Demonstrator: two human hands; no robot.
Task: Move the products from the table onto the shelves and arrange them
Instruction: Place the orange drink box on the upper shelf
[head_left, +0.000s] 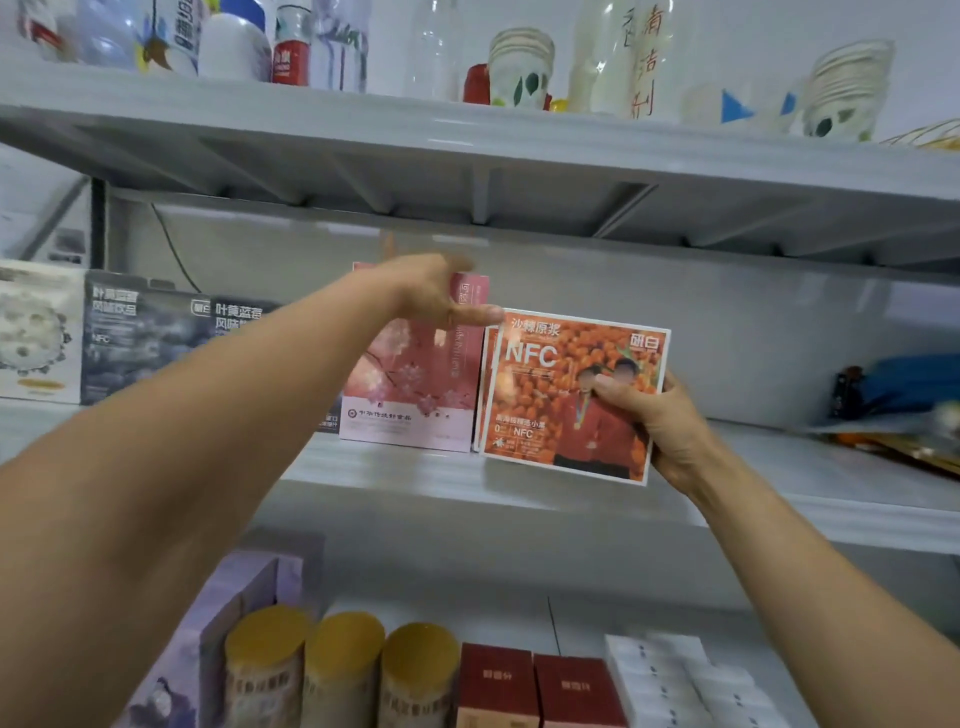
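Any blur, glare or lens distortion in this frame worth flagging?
Head view: the left hand is motion-blurred at the pink box; the orange box in the right hand reads sharp; shelf edges bow from the wide lens; right-edge items are smeared.

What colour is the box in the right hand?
The box in the right hand is orange with a berry print; head view.

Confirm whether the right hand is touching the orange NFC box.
Touching. Head view: the right hand presses its thumb on the front of the orange NFC box, fingers wrapped behind its right edge. The left hand grips the pink box.
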